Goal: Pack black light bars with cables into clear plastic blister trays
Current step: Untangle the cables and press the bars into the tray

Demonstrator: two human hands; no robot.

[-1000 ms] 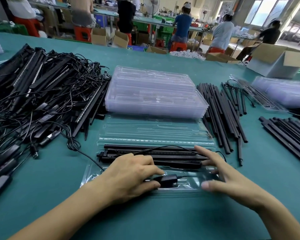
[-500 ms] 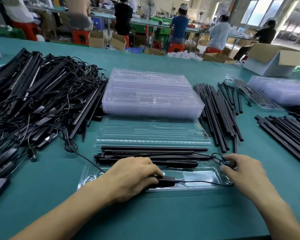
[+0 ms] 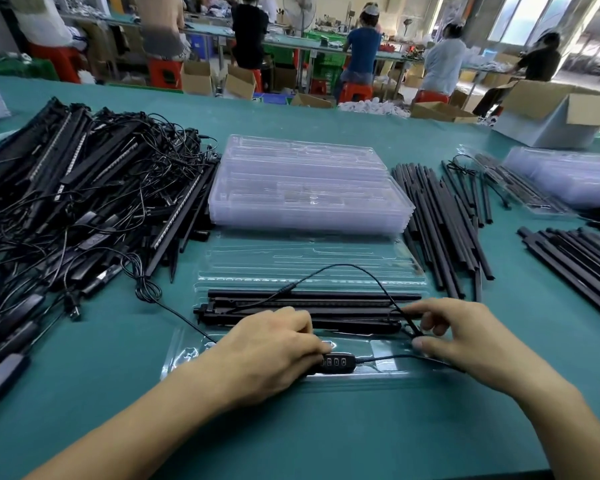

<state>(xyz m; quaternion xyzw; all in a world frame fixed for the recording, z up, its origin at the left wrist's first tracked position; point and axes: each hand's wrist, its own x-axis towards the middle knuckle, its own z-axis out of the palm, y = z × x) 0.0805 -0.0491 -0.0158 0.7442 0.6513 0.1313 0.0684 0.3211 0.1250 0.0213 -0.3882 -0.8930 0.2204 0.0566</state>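
Observation:
An open clear blister tray (image 3: 392,374) lies on the green table in front of me, its lid part (image 3: 309,261) folded back. Black light bars (image 3: 326,303) lie across its middle slots. My left hand (image 3: 271,348) presses down on the black inline controller (image 3: 336,362) in the tray's near pocket. My right hand (image 3: 461,334) pinches the thin black cable (image 3: 343,268) at the tray's right end. The cable arches up in a loop over the bars.
A tangled heap of light bars with cables (image 3: 73,209) fills the left side. A stack of clear trays (image 3: 305,188) sits behind the open tray. Loose black rods (image 3: 440,223) lie to the right, more rods (image 3: 579,261) and trays (image 3: 568,174) farther right. People work at benches behind.
My right hand moved from the tray's right edge inward and lifted the cable, which now arches above the bars. My left hand slid left, uncovering the controller's buttons.

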